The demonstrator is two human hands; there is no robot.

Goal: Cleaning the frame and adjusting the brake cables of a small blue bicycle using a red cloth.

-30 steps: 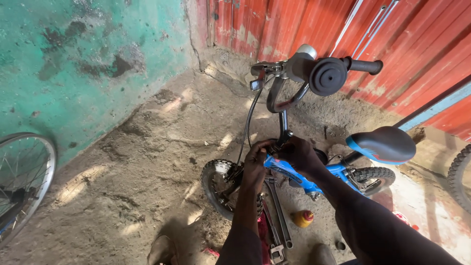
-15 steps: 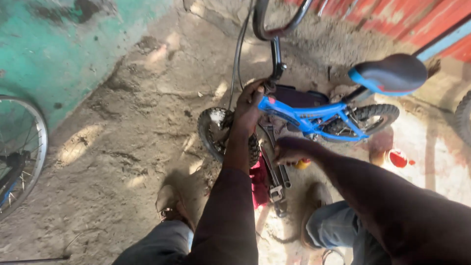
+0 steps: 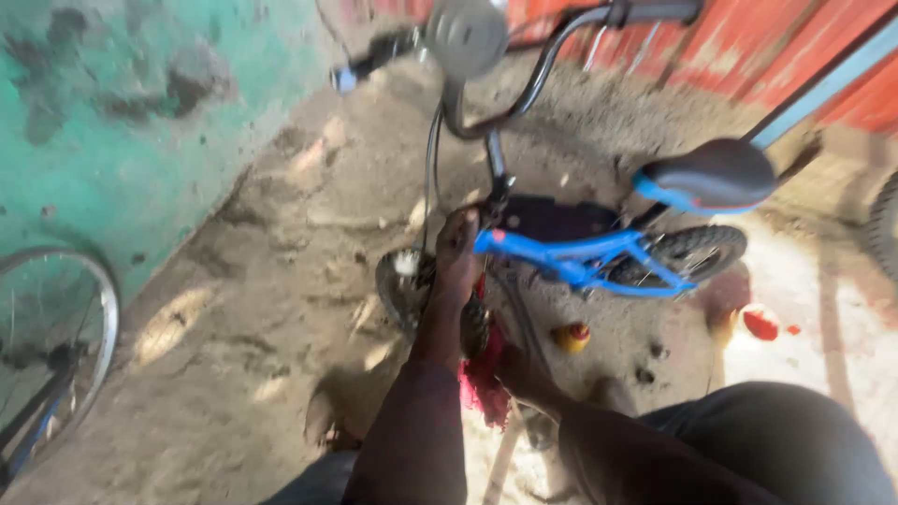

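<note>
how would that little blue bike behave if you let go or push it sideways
The blue bike would probably tip: no stand shows, and only the left hand at the frame seems to steady it. Its front wheel sits on loose sandy ground, so it may roll sluggishly. It looks small, likely light to lift.

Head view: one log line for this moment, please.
left hand on blue bike frame near head tube | right hand low by red rag | grips unclear
</note>
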